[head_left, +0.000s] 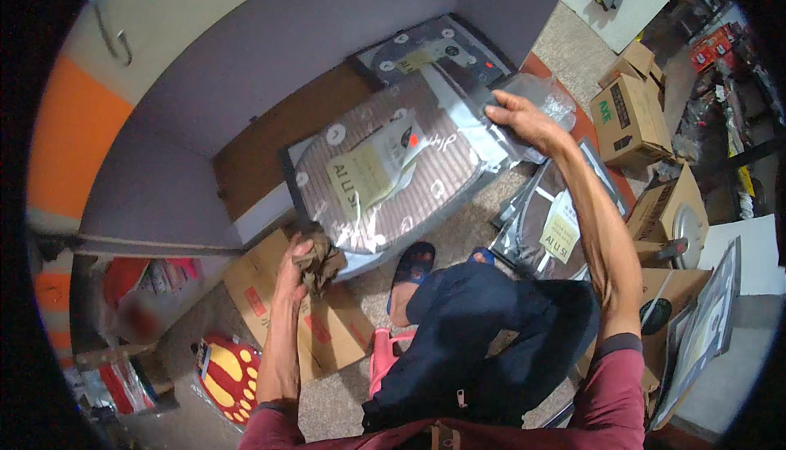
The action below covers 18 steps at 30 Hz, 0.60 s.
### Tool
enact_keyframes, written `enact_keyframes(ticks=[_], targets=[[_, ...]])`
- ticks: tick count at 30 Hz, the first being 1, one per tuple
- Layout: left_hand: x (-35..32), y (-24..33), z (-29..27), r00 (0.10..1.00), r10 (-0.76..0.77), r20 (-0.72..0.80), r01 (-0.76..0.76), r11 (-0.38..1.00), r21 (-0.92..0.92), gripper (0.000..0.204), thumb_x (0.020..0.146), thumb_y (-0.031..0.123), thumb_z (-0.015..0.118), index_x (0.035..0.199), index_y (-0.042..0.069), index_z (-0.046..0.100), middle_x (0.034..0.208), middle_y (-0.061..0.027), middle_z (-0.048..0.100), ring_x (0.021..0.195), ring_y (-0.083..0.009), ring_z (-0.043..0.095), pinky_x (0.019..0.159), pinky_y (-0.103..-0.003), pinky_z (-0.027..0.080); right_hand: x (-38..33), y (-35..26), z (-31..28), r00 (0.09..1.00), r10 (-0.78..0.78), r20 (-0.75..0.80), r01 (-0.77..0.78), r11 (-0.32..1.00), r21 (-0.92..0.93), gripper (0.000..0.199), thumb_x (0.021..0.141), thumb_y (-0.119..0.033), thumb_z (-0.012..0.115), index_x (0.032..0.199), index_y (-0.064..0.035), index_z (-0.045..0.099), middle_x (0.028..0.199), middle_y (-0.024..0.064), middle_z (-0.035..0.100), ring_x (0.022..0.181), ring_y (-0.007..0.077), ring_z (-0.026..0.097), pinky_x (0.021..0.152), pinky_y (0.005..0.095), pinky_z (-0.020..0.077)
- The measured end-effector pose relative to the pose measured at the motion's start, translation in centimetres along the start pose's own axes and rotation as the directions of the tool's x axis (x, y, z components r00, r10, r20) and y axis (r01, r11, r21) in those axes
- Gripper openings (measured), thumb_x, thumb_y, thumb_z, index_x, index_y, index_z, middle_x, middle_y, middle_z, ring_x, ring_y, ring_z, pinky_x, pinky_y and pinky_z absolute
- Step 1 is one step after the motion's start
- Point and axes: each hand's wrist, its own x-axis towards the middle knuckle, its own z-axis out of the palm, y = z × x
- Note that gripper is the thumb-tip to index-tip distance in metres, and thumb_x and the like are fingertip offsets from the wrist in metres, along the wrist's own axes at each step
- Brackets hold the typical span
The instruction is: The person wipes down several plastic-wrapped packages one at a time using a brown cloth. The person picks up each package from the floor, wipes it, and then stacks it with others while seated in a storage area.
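A flat striped mat in a clear plastic bag (417, 192), with a pale yellow paper label on its front, is tilted in front of an open shelf compartment. My right hand (528, 121) grips the bag at its upper right edge, fingers closed over the plastic. At the lower left corner, my left hand (295, 268) is closed around a crumpled brown cloth (322, 260), close against the bag. Whether the left fingers also bear on the bag is hidden by the cloth.
Another bagged mat (458, 47) lies farther back in the compartment (246, 167). More bagged mats (565, 233) sit by my right knee. On the floor are a cardboard box (348, 339), a red paw-patterned mat (228, 378) and a pink plastic item (381, 361). Cartons (630, 122) stand at the right.
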Motion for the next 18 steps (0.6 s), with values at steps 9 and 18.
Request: enact_keyframes(ticks=[9,18], targets=[[33.8,1.7,29.7,0.981,0.012,0.196,0.005,0.996,-0.086,0.053,0.114,0.035,0.078,0.162,0.013,0.068,0.149,-0.0136,0.072,0.133,-0.0343,0.071,0.105,-0.057,0.068,6.9,-0.8,-21.9,0.484,-0.437,-0.758,0.149,0.895,-0.420,0.047,0.121,-0.035,0.073,0.149,0.0016,0.078,0.140,0.0187,0.085,0.126,0.0297,0.080,0.111,0.0474,0.0627],[56.8,-2.5,36.9,0.989,0.098,0.113,-0.107,0.991,0.076,0.043,0.121,0.039,0.069,0.152,0.010,0.074,0.134,-0.0137,0.077,0.112,-0.0353,0.078,0.085,-0.056,0.068,-20.7,30.5,-17.2,0.830,0.353,-0.431,-0.342,0.934,0.107,0.043,0.125,-0.030,0.076,0.154,0.0014,0.075,0.131,0.0075,0.084,0.109,0.0162,0.081,0.093,0.0352,0.0645]])
